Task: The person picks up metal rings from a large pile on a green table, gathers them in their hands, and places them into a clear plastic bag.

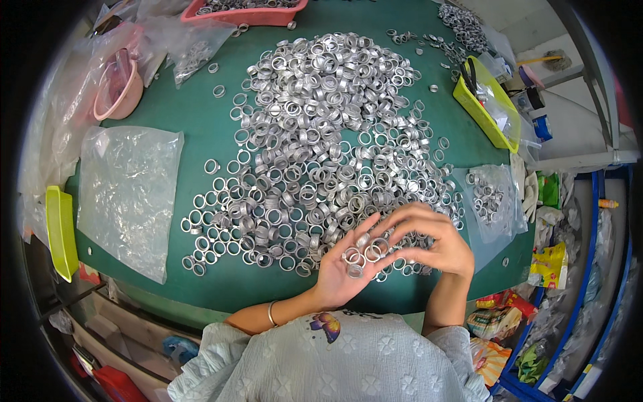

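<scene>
Judging by how your hands are set, you are at the step of handling a few loose metal rings [355, 271] over your palm, close to the near edge of the green tabletop [207, 127] and right of its middle. Your left hand [341, 275] is turned palm up, its fingers extended rather than curled around anything, and the rings rest at that palm and the fingers' base. Your right hand [432, 241] arches over from the right, thumb and fingers bent toward each other with a narrow gap, right at the rightmost of these rings. You seem to touch that ring, but whether you have it firmly pinched, I cannot tell.

The next move calls for a level left palm, since the rings could roll off its side, and a light fingertip grip with your right on one ring at a time.

The big pile of rings [321, 110] spreads from the tabletop's far middle down to just beyond your hands. A clear bag with rings [487, 201] lies by the right edge, a flat clear bag [130, 201] by the left, and a red tray [248, 16] of rings sits at the far edge.
</scene>
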Motion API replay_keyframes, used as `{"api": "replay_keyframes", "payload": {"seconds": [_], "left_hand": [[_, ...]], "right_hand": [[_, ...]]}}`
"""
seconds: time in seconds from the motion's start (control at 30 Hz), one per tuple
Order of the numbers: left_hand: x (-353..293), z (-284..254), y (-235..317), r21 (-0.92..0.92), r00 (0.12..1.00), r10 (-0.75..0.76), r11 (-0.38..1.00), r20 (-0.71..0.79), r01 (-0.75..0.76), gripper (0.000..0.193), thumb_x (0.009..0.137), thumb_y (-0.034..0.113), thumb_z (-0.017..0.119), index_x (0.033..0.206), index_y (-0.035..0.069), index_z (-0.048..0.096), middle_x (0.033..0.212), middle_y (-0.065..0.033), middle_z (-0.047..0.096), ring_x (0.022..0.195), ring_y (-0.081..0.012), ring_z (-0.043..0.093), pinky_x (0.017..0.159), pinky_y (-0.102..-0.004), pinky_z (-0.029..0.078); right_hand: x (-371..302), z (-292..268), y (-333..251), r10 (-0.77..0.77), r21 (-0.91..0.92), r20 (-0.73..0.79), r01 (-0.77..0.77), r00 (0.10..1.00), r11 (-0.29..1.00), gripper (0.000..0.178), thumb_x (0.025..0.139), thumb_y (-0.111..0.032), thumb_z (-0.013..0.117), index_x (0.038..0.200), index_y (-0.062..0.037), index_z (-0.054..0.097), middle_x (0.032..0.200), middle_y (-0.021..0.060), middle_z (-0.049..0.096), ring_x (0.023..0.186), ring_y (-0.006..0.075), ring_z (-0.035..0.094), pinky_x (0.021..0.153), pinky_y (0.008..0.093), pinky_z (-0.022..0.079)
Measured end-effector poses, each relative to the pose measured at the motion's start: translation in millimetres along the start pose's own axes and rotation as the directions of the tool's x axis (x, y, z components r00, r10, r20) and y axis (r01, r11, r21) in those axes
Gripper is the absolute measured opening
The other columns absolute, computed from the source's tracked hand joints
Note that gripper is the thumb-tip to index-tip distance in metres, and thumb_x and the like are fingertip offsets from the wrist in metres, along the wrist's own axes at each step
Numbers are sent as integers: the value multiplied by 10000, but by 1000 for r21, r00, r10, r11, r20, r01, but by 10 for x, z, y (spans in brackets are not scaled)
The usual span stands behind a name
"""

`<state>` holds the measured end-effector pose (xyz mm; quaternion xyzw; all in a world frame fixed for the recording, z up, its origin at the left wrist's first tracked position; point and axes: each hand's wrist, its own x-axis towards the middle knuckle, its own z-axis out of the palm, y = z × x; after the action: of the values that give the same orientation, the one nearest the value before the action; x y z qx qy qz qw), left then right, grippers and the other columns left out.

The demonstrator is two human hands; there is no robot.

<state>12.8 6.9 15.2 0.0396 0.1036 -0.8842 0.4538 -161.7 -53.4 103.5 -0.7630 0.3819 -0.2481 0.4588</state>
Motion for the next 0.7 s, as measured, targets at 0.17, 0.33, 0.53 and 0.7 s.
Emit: {"api": "replay_keyframes", "payload": {"seconds": [0.17, 0.33, 0.53, 0.7], "left_hand": [[8, 73, -12, 39, 1000, 14, 999, -18, -13, 460, 978, 310, 327, 1377, 83, 354, 1371, -127, 410, 1262, -285, 403, 1086, -486, 254], [-28, 19, 2, 11, 997, -20, 1000, -80, 21, 491, 970, 346, 338, 1371, 63, 352, 1307, -120, 480, 1214, -268, 445, 1082, -470, 264], [12, 182, 13, 25, 996, -31, 999, -79, 33, 509, 968, 350, 341, 1367, 34, 342, 1313, -123, 475, 1246, -267, 423, 1090, -479, 250], [-42, -73, -16, -31, 998, -55, 998, -22, 54, 450, 975, 350, 345, 1294, 43, 425, 1282, -122, 503, 1209, -246, 469, 1067, -481, 297]], "right_hand": [[-46, 57, -11, 38, -108, -93, -48, 995, 993, 275, 677, -104, 731, 932, -46, 648, 1014, 90, 608, 974, 268, 559, 846, 361, 420], [-16, 314, -8, -33, -288, -40, 20, 999, 958, 272, 649, -101, 739, 898, -40, 648, 1122, 90, 565, 1079, 291, 508, 916, 396, 379], [-169, 305, 149, 245, 529, -277, -65, 929, 846, 125, 717, -28, 696, 761, 1, 583, 1050, 94, 612, 1027, 260, 564, 877, 355, 449], [-49, 385, 106, -91, -205, -251, 39, 964, 978, 185, 681, -33, 708, 842, -1, 622, 1009, 81, 634, 993, 273, 576, 892, 390, 406]]}}
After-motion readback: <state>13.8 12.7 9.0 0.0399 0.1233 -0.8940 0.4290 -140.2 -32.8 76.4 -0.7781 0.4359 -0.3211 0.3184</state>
